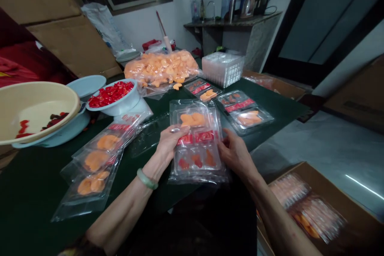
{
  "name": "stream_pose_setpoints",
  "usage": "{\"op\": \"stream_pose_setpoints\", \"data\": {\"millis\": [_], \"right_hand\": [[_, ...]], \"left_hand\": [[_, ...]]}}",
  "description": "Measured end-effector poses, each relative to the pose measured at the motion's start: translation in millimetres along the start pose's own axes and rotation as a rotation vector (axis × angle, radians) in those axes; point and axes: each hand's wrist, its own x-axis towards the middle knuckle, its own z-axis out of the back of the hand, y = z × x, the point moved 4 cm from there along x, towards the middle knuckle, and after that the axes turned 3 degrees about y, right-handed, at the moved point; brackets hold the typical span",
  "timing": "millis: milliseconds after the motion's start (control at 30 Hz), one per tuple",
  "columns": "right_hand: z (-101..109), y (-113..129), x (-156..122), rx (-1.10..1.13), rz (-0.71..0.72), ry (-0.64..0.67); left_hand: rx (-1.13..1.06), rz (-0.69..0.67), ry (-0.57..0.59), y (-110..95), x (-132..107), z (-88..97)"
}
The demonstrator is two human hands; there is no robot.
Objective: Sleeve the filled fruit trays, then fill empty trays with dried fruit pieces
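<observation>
A green table (33, 192) runs beneath the left hand (169, 141) and right hand (235, 153), a bag of orange pieces (162, 65) beyond them. Between them is a clear packet (196, 148), gripped by the left; the right curls at its opposite edge, its hold unclear. The left wears a green bangle (147, 179).

On the table (33, 204), bowls (37, 98) sit left of the middle tray (189, 153) — a basket (234, 73) behind it, rightward.

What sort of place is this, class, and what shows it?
Probably a small packing workroom: a filled clear packet in the left hand, a big bag of orange pieces, and an open carton of clear packs.
</observation>
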Motion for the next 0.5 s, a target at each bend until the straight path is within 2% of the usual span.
{"op": "stream_pose_setpoints", "data": {"millis": [133,200,333,400,500], "right_hand": [[-15,13,2,0.558,-0.064,0.222],[-21,29,0,0.707,-0.006,0.269],[-34,67,-16,0.789,0.125,0.282],[-44,84,-31,0.792,0.123,0.342],[-55,100,-54,0.785,0.136,0.520]], "left_hand": [[-0.047,0.028,0.047,-3,-5,3.6],[-0.080,0.014,0.052,-7,-10,9.5],[-0.211,-0.093,-0.010,-22,-28,37.0],[-0.241,-0.014,-0.069,-23,-40,57.5],[-0.232,0.148,-0.126,-15,-57,84.9]]}}
